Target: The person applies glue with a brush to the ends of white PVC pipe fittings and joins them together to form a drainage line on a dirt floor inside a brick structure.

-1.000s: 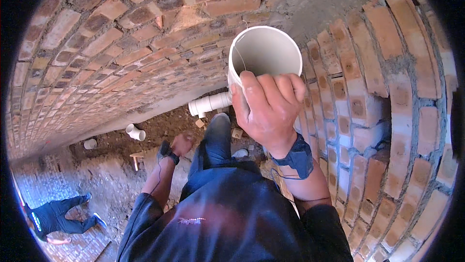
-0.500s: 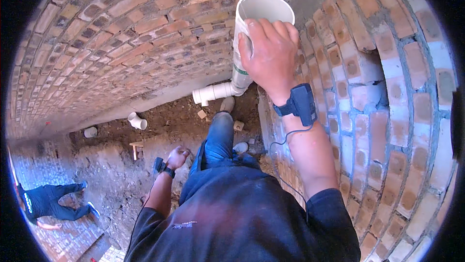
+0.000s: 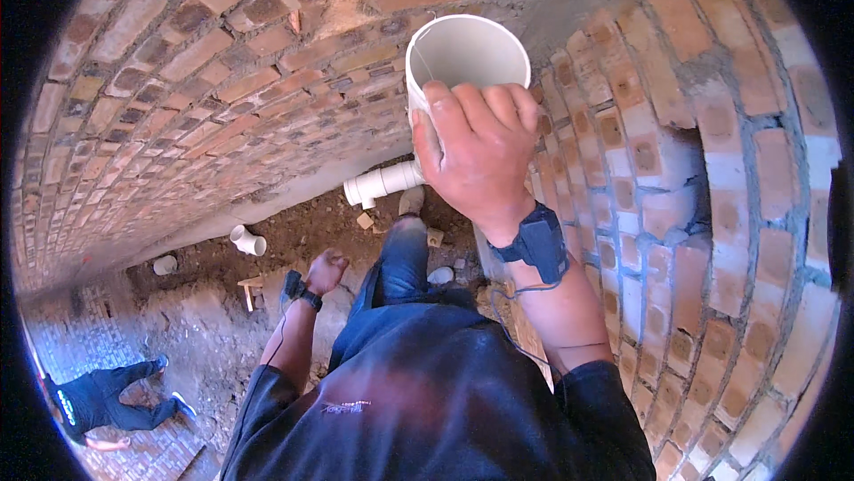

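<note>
An upright white plastic pipe (image 3: 420,94) stands in the corner where two brick walls meet. My right hand (image 3: 485,138) grips it near its open upper rim, fingers over the edge and thumb along the outside. Low down, a white pipe fitting (image 3: 382,183) with a short branch lies sideways near the pipe's foot; their joint is hidden behind my hand. My left hand (image 3: 327,272) hangs by my left side, fingers loosely curled, with nothing visible in it. Both wrists wear black strapped devices with cables.
A loose white elbow fitting (image 3: 248,241) and a white pipe piece (image 3: 165,265) lie on the dirt along the left wall. A small wooden piece (image 3: 251,290) is nearby. The right wall has a gap (image 3: 685,183) in its bricks. Another person (image 3: 111,401) is at the lower left.
The pipe's top and my right hand appear lower and slightly left in view, as the whole view has shifted. The grip stays the same. My left hand is a little higher in view.
</note>
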A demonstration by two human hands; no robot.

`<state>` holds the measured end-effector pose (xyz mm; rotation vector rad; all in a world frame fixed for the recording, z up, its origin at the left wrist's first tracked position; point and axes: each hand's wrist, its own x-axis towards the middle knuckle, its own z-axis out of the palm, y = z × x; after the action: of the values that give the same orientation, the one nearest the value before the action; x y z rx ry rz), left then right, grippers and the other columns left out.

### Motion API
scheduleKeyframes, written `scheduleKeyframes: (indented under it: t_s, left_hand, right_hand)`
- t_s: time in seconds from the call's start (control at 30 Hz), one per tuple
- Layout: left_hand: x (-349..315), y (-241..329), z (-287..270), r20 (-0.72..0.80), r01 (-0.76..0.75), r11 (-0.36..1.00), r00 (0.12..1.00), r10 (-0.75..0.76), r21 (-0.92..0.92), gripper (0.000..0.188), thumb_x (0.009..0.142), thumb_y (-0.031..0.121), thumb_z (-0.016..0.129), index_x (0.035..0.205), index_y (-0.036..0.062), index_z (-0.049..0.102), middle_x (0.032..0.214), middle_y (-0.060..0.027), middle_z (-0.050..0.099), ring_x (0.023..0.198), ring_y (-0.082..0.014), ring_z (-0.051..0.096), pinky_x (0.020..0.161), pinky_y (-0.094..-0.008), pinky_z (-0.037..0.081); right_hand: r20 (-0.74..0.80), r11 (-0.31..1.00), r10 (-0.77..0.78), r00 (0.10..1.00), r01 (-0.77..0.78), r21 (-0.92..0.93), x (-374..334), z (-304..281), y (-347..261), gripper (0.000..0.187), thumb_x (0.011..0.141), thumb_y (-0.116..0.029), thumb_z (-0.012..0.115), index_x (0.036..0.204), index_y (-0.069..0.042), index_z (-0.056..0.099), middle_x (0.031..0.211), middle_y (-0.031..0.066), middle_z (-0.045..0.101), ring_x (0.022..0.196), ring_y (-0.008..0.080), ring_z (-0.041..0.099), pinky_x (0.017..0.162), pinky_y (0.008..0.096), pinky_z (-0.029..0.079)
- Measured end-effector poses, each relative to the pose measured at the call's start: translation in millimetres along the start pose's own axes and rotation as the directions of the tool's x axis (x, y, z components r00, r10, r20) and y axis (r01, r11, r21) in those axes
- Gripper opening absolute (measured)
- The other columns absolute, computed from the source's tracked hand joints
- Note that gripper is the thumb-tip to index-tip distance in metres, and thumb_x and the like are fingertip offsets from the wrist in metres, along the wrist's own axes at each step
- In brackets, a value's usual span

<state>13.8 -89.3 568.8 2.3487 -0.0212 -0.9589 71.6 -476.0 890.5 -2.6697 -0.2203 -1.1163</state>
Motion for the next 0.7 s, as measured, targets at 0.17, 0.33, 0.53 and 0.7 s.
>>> scheduleKeyframes:
  t_s: [0.17,0.33,0.53,0.7]
  left_hand:
    - [-40.4,40.3,5.6,-0.041,-0.018,0.998,0.999,0.015,-0.060,0.044,0.086,0.030,0.063,0.119,0.0012,0.061,0.115,-0.0201,0.067,0.112,-0.0306,0.063,0.095,-0.0386,0.049]
    - [-60.6,-61.2,30.7,-0.048,0.095,0.973,0.995,-0.087,0.209,0.055,0.088,0.037,0.058,0.127,-0.0023,0.056,0.117,-0.0224,0.065,0.115,-0.0348,0.060,0.100,-0.0398,0.045]
    - [-71.7,-25.8,13.5,0.098,0.131,0.983,0.985,-0.144,0.129,0.068,0.086,0.040,0.059,0.134,-0.0064,0.047,0.123,-0.0259,0.061,0.118,-0.0348,0.058,0.101,-0.0375,0.045]
    - [-33.5,-27.8,13.7,-0.095,0.110,0.991,0.990,-0.102,0.073,0.053,0.084,0.038,0.063,0.121,-0.0003,0.061,0.117,-0.0203,0.065,0.112,-0.0328,0.062,0.097,-0.0382,0.047]
  right_hand:
    - [-0.037,1.000,-0.020,0.999,0.020,-0.009,0.7,-6.2,8.4,0.024,0.078,-0.020,0.068,0.099,-0.009,0.063,0.084,0.0051,0.060,0.081,0.0251,0.055,0.083,0.0403,0.038]
    - [-0.103,0.999,-0.043,0.994,0.046,0.023,10.3,-0.7,-3.5,0.016,0.075,-0.017,0.065,0.090,-0.011,0.062,0.085,0.0054,0.062,0.087,0.0265,0.057,0.085,0.0429,0.041]
    - [-0.057,1.000,0.008,0.998,-0.008,-0.005,-0.3,-8.3,6.5,0.016,0.076,-0.016,0.065,0.091,-0.011,0.063,0.087,0.0057,0.063,0.089,0.0266,0.058,0.089,0.0428,0.041]
    - [-0.045,1.000,-0.005,0.999,0.005,0.010,2.5,-8.6,-4.2,0.015,0.077,-0.015,0.062,0.091,-0.010,0.064,0.086,0.0048,0.062,0.088,0.0256,0.057,0.091,0.0427,0.040]
